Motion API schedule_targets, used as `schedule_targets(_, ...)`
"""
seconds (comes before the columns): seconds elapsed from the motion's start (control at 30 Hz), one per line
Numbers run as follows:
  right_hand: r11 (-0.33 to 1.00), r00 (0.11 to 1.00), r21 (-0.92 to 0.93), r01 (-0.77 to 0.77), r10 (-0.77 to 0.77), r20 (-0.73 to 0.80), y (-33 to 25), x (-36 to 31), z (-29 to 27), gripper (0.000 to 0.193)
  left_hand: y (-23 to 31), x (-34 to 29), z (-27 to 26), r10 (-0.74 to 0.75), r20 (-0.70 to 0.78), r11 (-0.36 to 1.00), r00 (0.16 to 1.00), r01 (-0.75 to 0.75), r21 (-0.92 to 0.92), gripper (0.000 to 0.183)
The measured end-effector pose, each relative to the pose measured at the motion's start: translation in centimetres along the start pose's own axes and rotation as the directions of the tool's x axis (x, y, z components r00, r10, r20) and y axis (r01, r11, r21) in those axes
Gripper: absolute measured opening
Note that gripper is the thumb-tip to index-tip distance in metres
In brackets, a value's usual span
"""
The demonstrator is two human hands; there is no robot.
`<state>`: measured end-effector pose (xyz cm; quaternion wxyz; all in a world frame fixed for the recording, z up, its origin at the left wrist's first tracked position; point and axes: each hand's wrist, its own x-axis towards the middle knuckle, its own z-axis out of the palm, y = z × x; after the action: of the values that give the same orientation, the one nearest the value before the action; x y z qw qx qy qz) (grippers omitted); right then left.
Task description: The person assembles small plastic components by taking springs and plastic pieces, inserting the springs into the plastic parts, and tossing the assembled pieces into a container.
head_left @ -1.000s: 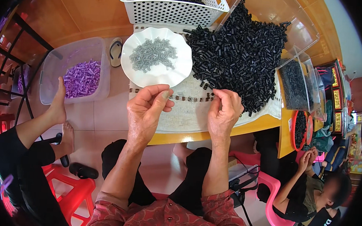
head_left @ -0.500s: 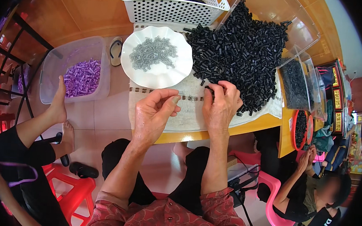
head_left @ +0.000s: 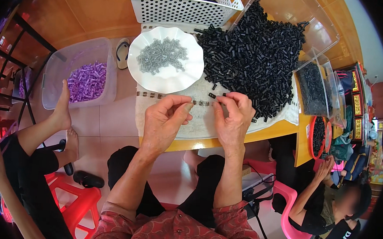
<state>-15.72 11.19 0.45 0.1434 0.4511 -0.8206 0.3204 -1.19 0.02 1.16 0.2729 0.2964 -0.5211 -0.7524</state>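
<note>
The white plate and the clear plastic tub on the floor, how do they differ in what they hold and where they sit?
The white plate sits on the table, just ahead of the left hand; the clear tub sits on the floor to the left. The plate is shallow with a wavy rim and holds small grey pieces; the tub is deep with straight walls and holds purple pieces. Both hold loose heaps of small parts.

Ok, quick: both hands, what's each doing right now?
Left hand: fingers pinched shut; what they hold cannot be told.
Right hand: pinched on a small black piece.
</note>
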Motion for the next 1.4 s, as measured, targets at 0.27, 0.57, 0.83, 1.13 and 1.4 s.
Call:
schedule_targets(0.27,0.992,0.995,-0.128,-0.006,0.019,0.101,-1.6,0.1,-0.3,0.015,0.0,-0.1,-0.4,0.0,0.007,1.0,1.0,0.0,0.021,0.018)
schedule_targets(0.57,1.0,0.993,0.022,-0.016,0.019,-0.12,0.1,0.6,1.6,0.017,-0.2,-0.1,-0.2,0.011,0.009,0.999,1.0,-0.011,0.045,0.016)
schedule_targets(0.83,0.994,0.992,-0.112,0.018,-0.031,-0.122,-0.5,2.1,3.6,0.013,-0.6,0.0,-0.2,-0.002,0.014,0.997,1.0,0.0,0.078,0.016)
schedule_targets(1.13,0.921,0.966,0.314,-0.232,0.257,-0.039,-1.1,1.5,2.4,0.013,-0.5,0.0,-0.1,0.006,0.025,0.999,1.0,-0.007,0.05,0.016)
schedule_targets(1.4,0.206,0.814,0.811,-0.547,0.355,0.459,-1.8,-0.2,0.1,0.02,-1.2,-0.2,0.2,0.117,0.072,0.993,0.991,-0.118,0.01,0.024)
